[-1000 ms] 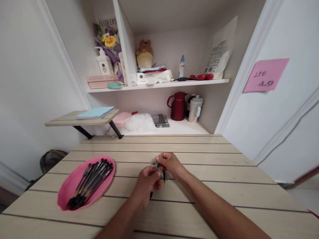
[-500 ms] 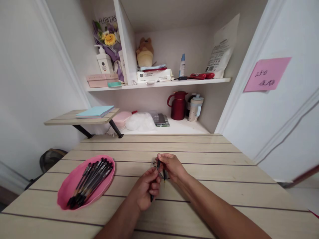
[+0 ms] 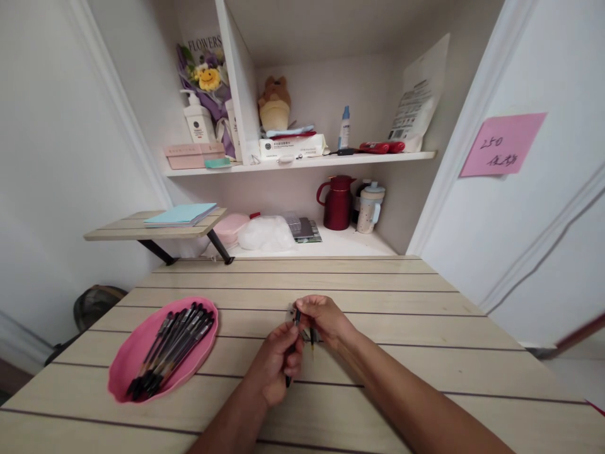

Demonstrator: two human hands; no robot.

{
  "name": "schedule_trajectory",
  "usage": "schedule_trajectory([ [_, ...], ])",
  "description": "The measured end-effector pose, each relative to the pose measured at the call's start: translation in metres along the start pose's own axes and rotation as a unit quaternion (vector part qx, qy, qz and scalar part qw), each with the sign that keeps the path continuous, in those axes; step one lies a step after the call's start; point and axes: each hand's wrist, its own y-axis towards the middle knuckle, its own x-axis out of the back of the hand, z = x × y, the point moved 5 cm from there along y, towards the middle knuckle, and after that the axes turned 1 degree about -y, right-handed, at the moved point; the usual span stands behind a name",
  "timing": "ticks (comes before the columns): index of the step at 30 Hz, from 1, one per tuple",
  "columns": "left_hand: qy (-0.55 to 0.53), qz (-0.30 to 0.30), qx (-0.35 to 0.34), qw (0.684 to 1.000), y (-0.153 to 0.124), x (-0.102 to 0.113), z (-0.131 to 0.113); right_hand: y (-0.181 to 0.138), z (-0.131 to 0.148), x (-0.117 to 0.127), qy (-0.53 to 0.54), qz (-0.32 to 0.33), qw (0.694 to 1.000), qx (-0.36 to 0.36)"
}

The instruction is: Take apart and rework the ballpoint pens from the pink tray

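Note:
Over the middle of the wooden table [image 3: 387,328], my left hand [image 3: 276,362] is closed around the lower barrel of a black pen [image 3: 289,377] held nearly upright. My right hand [image 3: 324,320] pinches the pen's upper end, and a second thin dark piece [image 3: 311,336] sticks down from under its fingers. I cannot make out what that piece is. To the left lies a pink oval tray [image 3: 127,369] holding several black pens [image 3: 172,350].
Behind the table is a white shelf unit with a dark red jug [image 3: 338,202], a speckled cup [image 3: 371,207], a plastic bag [image 3: 265,233] and bottles above. A small wooden riser [image 3: 151,230] carries a blue notebook. A pink note [image 3: 503,144] hangs on the right wall.
My left hand has slid a little down and toward me along the pen, and my right hand has settled slightly lower on its top. The tray has not moved.

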Motion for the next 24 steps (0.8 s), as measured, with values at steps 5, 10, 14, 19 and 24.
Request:
schedule_trajectory([
  [5, -0.068, 0.040, 0.046, 0.996, -0.002, 0.000, 0.000, 0.000, 0.001, -0.006, 0.034, 0.046, 0.998, 0.010],
  [10, 0.018, -0.004, -0.031, 0.999, 0.001, 0.002, 0.002, 0.000, 0.000, -0.003, 0.037, 0.034, 0.999, -0.018],
  [14, 0.045, -0.019, -0.045, 0.998, 0.001, 0.002, 0.005, 0.002, -0.001, 0.004, 0.031, 0.007, 0.999, -0.018],
  [19, -0.041, 0.024, 0.034, 0.998, -0.001, -0.002, 0.009, -0.002, 0.005, -0.003, 0.066, 0.070, 0.995, -0.031],
  [24, 0.000, -0.017, 0.001, 1.000, 0.001, 0.000, 0.007, -0.002, 0.006, 0.001, 0.022, 0.022, 0.999, -0.028],
])
